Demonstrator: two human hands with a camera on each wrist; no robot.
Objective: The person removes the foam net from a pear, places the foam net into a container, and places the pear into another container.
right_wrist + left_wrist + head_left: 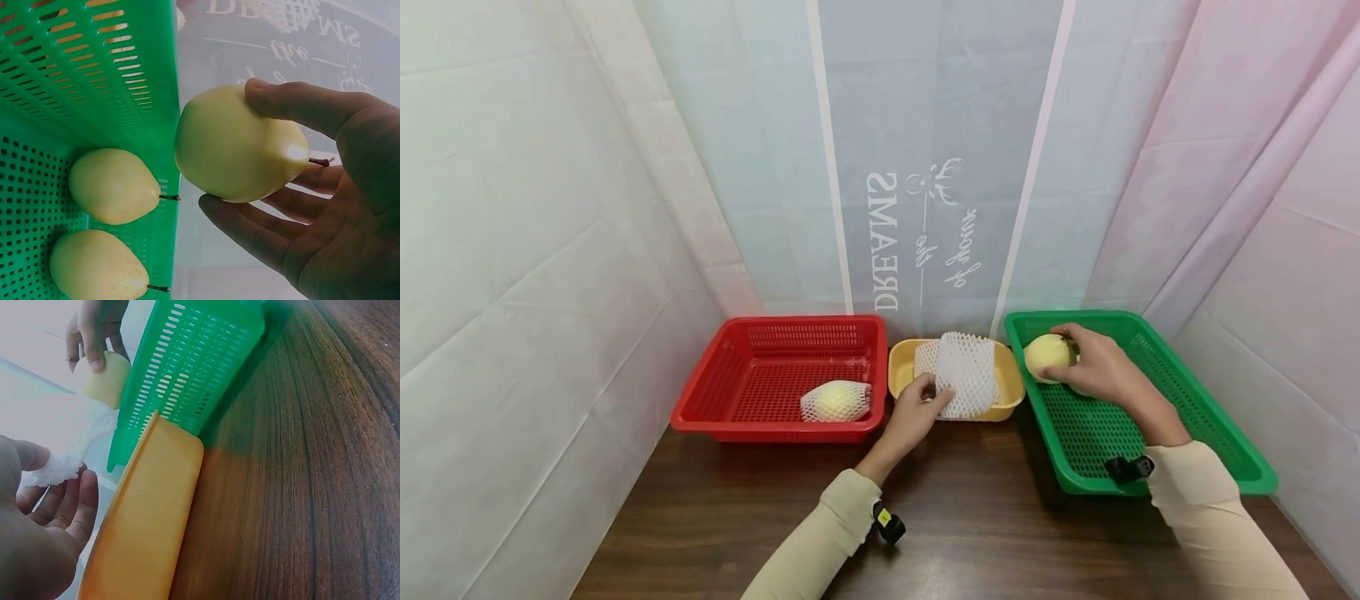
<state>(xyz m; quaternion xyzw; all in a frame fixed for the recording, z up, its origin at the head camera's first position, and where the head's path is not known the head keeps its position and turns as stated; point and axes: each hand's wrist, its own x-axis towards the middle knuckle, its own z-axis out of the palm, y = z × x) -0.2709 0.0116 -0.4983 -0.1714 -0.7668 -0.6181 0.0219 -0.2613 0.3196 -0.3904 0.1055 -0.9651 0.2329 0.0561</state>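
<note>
In the head view my left hand (917,412) pinches a white foam net (966,375) above the yellow tray (901,371). The left wrist view shows thumb and fingers on the net's edge. My right hand (1097,364) grips a pale yellow pear (1047,358) over the left side of the green basket (1232,417). Up close in the right wrist view, thumb and fingers hold the pear (234,147) around its sides, its stem toward the palm. Two more pears (112,185) lie in the green basket, largely hidden in the head view.
A red basket (700,387) stands at the left, with one pear in a foam net (837,402) in its front right corner. More foam net (925,357) lies in the yellow tray. Behind the containers hangs a printed cloth (940,100); the tabletop is dark wood (955,517).
</note>
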